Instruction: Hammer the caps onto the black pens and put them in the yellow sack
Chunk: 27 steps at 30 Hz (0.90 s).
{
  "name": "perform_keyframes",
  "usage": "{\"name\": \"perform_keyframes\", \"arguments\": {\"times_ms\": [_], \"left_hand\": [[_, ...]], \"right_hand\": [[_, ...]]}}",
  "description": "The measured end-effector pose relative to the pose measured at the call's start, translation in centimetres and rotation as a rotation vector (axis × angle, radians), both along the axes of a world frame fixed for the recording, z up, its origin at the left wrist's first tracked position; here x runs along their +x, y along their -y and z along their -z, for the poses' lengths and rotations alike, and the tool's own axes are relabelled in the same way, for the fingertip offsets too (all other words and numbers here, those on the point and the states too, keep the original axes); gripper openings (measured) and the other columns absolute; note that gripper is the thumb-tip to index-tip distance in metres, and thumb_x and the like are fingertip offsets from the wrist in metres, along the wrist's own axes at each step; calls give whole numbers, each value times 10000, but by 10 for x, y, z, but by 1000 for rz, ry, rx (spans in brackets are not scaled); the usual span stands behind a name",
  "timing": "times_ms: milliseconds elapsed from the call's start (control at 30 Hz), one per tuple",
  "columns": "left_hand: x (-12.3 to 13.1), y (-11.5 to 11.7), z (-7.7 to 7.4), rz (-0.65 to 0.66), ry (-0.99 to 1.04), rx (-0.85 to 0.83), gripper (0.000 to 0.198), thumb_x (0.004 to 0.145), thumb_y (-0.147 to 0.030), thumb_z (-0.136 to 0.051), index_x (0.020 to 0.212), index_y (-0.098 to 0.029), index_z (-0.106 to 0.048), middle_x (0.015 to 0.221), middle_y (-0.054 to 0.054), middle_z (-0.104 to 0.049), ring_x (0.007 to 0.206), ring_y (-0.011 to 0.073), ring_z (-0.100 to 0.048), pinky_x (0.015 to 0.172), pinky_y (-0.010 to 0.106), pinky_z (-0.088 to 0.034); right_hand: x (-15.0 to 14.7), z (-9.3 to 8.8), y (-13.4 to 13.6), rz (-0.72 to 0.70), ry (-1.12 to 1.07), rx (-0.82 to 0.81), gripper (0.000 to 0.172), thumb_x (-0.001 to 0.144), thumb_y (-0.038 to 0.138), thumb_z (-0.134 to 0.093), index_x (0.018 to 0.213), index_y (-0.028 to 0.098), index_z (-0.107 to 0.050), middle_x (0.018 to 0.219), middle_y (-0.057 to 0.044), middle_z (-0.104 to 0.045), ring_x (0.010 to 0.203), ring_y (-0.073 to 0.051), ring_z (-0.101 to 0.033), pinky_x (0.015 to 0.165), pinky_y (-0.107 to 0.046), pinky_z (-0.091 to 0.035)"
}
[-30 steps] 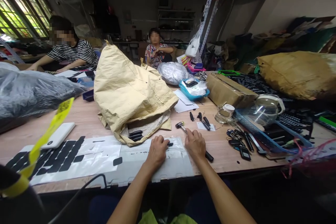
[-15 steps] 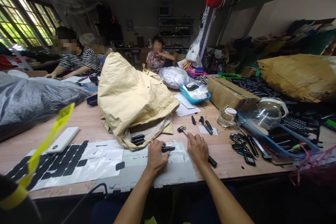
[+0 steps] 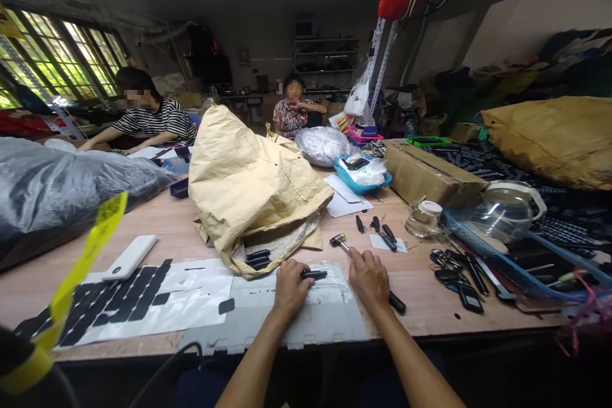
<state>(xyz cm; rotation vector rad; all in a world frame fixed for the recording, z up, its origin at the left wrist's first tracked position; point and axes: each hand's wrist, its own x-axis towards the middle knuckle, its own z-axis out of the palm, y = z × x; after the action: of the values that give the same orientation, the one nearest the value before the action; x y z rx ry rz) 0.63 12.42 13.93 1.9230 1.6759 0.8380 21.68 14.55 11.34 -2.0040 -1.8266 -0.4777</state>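
Observation:
My left hand [image 3: 289, 287] is closed around a short black rod-like piece [image 3: 316, 275], whose end sticks out to the right over a grey plastic-covered board [image 3: 329, 315]. My right hand [image 3: 369, 277] grips a small hammer [image 3: 352, 248] by its shaft. The metal head points up and away to the left, and the black handle end shows below the hand. Just beyond my left hand, several black pieces [image 3: 258, 260] lie in the mouth of a large beige sack [image 3: 258, 185]. Left of the board, a white sheet [image 3: 196, 299] carries rows of black patches.
A white slab-like device [image 3: 130, 257] lies at the left. Several black tools [image 3: 388, 233], a glass jar [image 3: 424, 219], keys [image 3: 447, 261] and a blue tray [image 3: 567, 247] with a clear jug [image 3: 507, 210] stand to the right. Two people sit across the table.
The view has shifted slightly, so everything sits a little further right. Both hands keep their grips, and the hammer and black piece stay in about the same place on the table.

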Motion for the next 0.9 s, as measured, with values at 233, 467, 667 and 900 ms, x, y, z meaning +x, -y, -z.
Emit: {"name": "perform_keyframes", "arguments": {"times_ms": [233, 467, 667, 900], "left_hand": [[0, -1, 2, -30, 25, 4, 158, 723, -146, -731, 856, -231, -725, 873, 29, -652, 926, 239, -574, 866, 380, -430], [2, 0, 0, -40, 23, -14, 131, 725, -125, -719, 813, -222, -721, 871, 28, -652, 938, 240, -584, 863, 378, -430], [-2, -2, -5, -11, 43, -55, 175, 662, -119, -755, 810, -204, -715, 869, 31, -659, 916, 235, -579, 841, 362, -424], [-7, -5, -4, 34, 65, -82, 148, 704, -152, -711, 838, -215, -720, 878, 36, -664, 926, 236, -568, 849, 367, -420]], "right_hand": [[1, 1, 0, 1, 2, -2, 364, 857, 180, -580, 1189, 281, -688, 871, -49, -564, 828, -192, -477, 698, -294, -323], [2, 4, -1, -5, 11, 20, 371, 859, 161, -570, 1187, 281, -695, 847, -45, -563, 822, -191, -484, 702, -293, -333], [1, 1, 0, -3, 12, 10, 368, 858, 155, -588, 1185, 284, -699, 853, -43, -561, 824, -193, -495, 701, -293, -333], [1, 2, -1, 14, 15, 3, 358, 860, 172, -590, 1179, 297, -692, 858, -44, -561, 831, -192, -490, 699, -295, -329]]}}
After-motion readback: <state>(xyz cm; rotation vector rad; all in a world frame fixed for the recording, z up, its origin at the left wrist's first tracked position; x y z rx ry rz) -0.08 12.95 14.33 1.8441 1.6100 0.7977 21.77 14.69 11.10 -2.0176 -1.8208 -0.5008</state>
